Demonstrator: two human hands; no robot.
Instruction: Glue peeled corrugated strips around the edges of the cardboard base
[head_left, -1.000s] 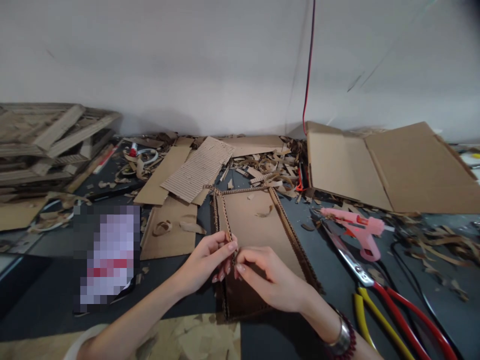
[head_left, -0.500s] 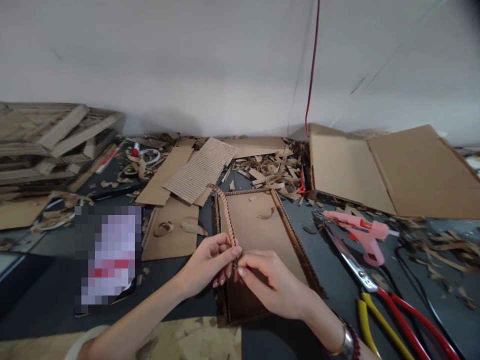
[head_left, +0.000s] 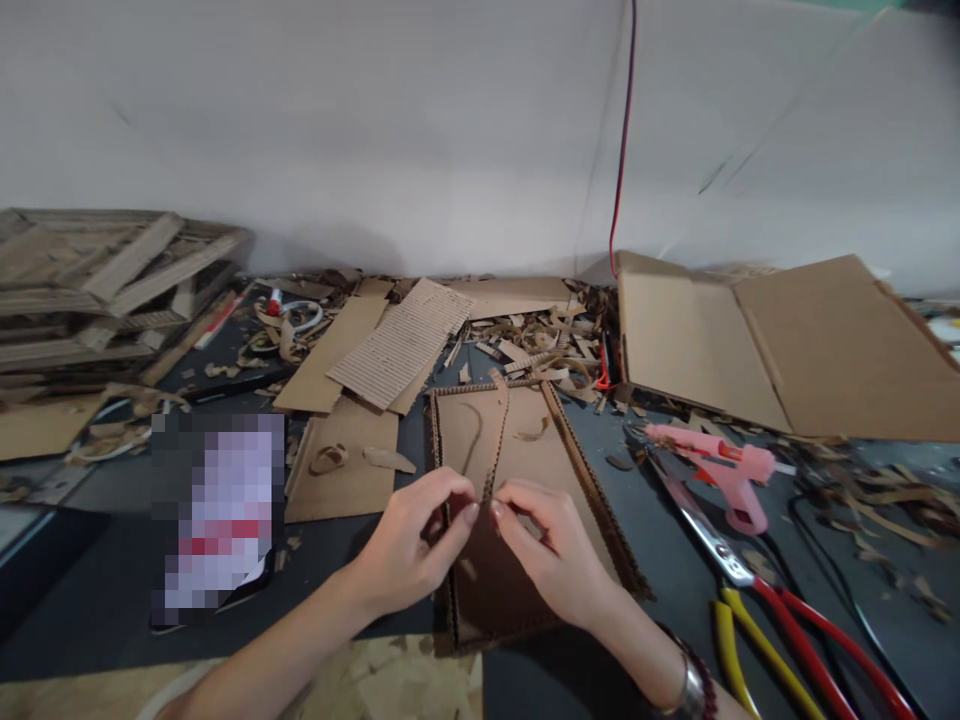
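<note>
Item: one narrow corrugated cardboard strip (head_left: 498, 425), standing on edge above a flat cardboard panel (head_left: 544, 465) and running from the panel's far edge down between the hands. Judged light and springy, it may kink or crush if squeezed, so it seems best held lightly by its flat faces near the end. Hands: two. The left hand (head_left: 418, 545) and right hand (head_left: 544, 545) are both closed, their fingers pinching the strip's near end. Panel: one, with similar strips along three sides, and stiffer-looking but also light. About it: one pink hot glue gun (head_left: 709, 450) at right; one pair of red-handled shears (head_left: 697, 520); one yellow-handled tool (head_left: 731, 640), its head unseen; one folded cardboard sheet (head_left: 787, 345); one ribbed cardboard sheet (head_left: 401, 345); one stack of cardboard frames (head_left: 112, 270); one pixelated object (head_left: 217, 520); many cardboard offcuts (head_left: 532, 340), uncounted.
</note>
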